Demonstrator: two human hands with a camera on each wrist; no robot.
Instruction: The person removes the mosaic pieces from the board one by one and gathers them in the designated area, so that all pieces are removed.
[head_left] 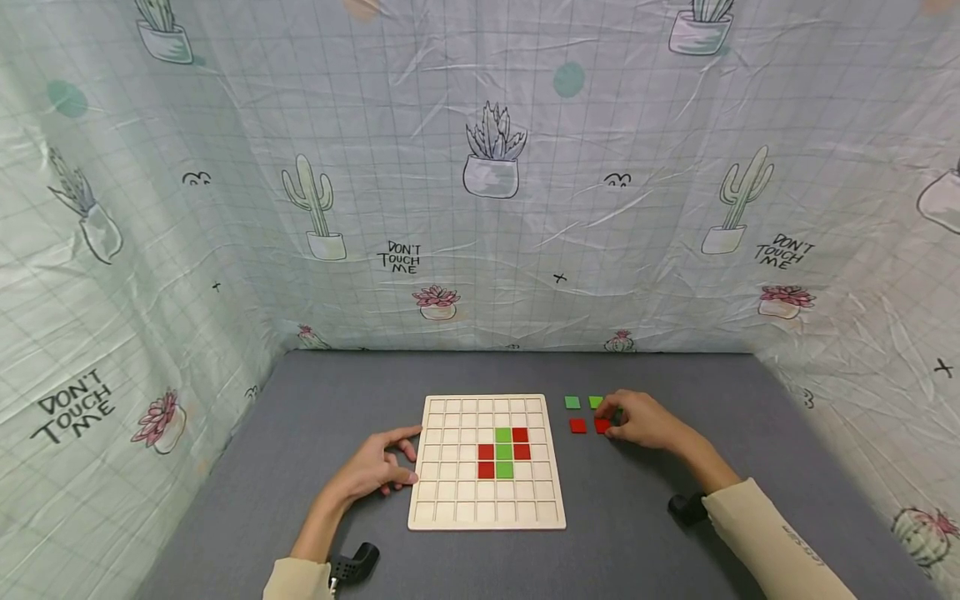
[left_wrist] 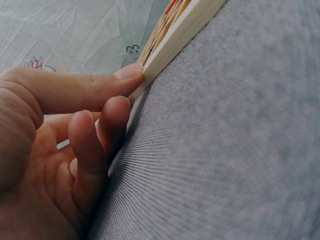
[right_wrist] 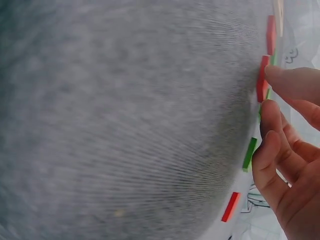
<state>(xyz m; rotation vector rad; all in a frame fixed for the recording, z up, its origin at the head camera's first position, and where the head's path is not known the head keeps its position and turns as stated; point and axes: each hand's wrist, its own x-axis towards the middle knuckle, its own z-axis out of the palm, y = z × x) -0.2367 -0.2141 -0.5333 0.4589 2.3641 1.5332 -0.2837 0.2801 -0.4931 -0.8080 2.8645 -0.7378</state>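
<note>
A pale wooden grid board (head_left: 450, 492) lies flat on the grey table, with three green tiles (head_left: 504, 452) in a column and red tiles (head_left: 486, 461) on either side. My left hand (head_left: 375, 468) touches the board's left edge with the thumb and index fingertip; in the left wrist view the thumb rests against the rim. Right of the board, my right hand (head_left: 643, 419) pinches a red tile (right_wrist: 262, 80), partly covering it. Next to it lie another red tile (head_left: 577, 426) and two green tiles (head_left: 572, 402).
A green tile (right_wrist: 250, 154) and a red tile (right_wrist: 231, 207) also show below the right hand in the right wrist view. The grey table (head_left: 600, 533) meets a printed curtain (head_left: 495, 233) at the back and sides. Black wrist cameras (head_left: 358, 564) sit by both sleeves.
</note>
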